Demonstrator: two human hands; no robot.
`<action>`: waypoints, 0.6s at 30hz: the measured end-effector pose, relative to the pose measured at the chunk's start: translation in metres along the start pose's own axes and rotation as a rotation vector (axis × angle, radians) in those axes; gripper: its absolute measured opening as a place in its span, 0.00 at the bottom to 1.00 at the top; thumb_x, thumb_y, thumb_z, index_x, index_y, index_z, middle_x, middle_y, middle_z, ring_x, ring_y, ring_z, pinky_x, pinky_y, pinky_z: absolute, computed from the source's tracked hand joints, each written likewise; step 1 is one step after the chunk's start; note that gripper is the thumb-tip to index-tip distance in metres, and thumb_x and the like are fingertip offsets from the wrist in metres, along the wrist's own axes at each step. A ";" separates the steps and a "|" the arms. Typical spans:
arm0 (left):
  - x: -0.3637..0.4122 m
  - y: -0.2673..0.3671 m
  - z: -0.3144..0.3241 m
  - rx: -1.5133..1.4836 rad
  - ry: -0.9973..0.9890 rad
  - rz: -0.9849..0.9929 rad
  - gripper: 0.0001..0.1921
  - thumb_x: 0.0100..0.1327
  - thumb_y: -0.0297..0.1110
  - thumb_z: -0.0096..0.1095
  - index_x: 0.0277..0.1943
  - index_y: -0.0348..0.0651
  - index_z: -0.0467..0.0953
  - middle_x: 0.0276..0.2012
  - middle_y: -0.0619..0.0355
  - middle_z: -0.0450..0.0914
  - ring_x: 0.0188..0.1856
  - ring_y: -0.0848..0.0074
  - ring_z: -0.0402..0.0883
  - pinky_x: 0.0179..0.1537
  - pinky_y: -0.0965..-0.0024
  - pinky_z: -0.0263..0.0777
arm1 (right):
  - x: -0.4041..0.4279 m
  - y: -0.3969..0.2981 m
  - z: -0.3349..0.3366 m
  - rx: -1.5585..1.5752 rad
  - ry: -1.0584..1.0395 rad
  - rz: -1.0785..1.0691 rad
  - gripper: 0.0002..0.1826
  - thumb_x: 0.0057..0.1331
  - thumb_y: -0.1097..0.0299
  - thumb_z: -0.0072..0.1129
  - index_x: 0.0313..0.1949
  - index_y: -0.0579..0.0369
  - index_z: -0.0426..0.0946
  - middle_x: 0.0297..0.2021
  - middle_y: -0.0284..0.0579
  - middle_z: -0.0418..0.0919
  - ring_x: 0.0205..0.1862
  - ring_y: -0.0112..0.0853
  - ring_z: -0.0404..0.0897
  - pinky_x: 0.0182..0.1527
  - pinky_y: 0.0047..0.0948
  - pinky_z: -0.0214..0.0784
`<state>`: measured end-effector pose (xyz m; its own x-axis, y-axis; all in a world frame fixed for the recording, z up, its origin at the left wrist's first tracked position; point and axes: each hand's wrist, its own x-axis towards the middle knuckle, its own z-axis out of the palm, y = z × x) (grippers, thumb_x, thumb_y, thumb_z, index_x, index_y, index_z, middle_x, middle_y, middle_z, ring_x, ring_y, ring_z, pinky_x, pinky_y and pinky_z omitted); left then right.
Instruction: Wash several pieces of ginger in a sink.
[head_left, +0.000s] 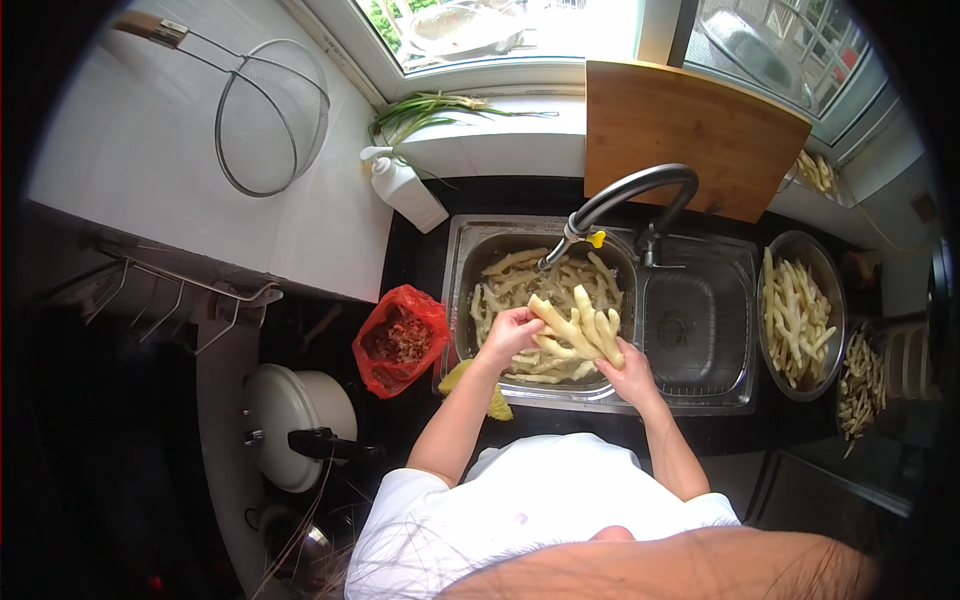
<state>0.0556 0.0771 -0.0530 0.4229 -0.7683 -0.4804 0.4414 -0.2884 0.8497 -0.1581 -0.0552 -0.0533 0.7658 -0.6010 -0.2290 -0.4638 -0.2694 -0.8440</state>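
Observation:
Both hands hold a large, branching piece of pale yellow ginger root (574, 330) over the left sink basin. My left hand (514, 336) pinches its left branches between thumb and fingers. At its lower right end, my right hand (628, 373) grips the root. Below, many similar pale pieces (514, 281) lie in water in the left basin (471, 262). The curved faucet (637, 184), with a yellow tab on its spout, reaches over this basin. A yellow cloth (498, 406) hangs at the sink's front edge, partly hidden by my left forearm.
Left of the sink are a red plastic bag (369, 367) of scraps, a lidded pot (281, 427) and a white pump bottle (409, 196). The right basin (694, 300) adjoins a metal bowl (766, 341) of pale ginger. Behind stands a wooden cutting board (675, 135); scallions (427, 112) lie on the sill.

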 end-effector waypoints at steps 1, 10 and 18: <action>-0.001 0.001 0.000 0.004 0.017 -0.038 0.10 0.62 0.29 0.54 0.43 0.35 0.75 0.36 0.55 0.81 0.34 0.76 0.81 0.36 0.75 0.77 | -0.002 -0.001 -0.003 0.064 -0.020 0.004 0.23 0.56 0.66 0.62 0.51 0.61 0.72 0.40 0.56 0.79 0.44 0.45 0.79 0.46 0.35 0.70; -0.011 0.005 0.024 -0.021 0.205 0.056 0.11 0.61 0.33 0.60 0.44 0.38 0.72 0.36 0.55 0.80 0.36 0.79 0.79 0.36 0.75 0.78 | -0.017 0.001 -0.007 0.266 0.014 0.109 0.21 0.55 0.67 0.63 0.48 0.60 0.73 0.38 0.53 0.81 0.42 0.38 0.81 0.44 0.32 0.70; -0.009 -0.020 0.028 -0.223 0.096 0.066 0.07 0.60 0.27 0.62 0.41 0.37 0.75 0.35 0.58 0.81 0.35 0.79 0.80 0.37 0.76 0.77 | -0.021 -0.004 0.006 0.276 0.082 0.112 0.20 0.55 0.68 0.64 0.47 0.61 0.74 0.37 0.52 0.81 0.41 0.39 0.81 0.43 0.34 0.70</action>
<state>0.0205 0.0741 -0.0597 0.5254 -0.7202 -0.4530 0.5694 -0.0980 0.8162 -0.1699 -0.0372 -0.0477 0.6730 -0.6772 -0.2974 -0.3962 0.0096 -0.9181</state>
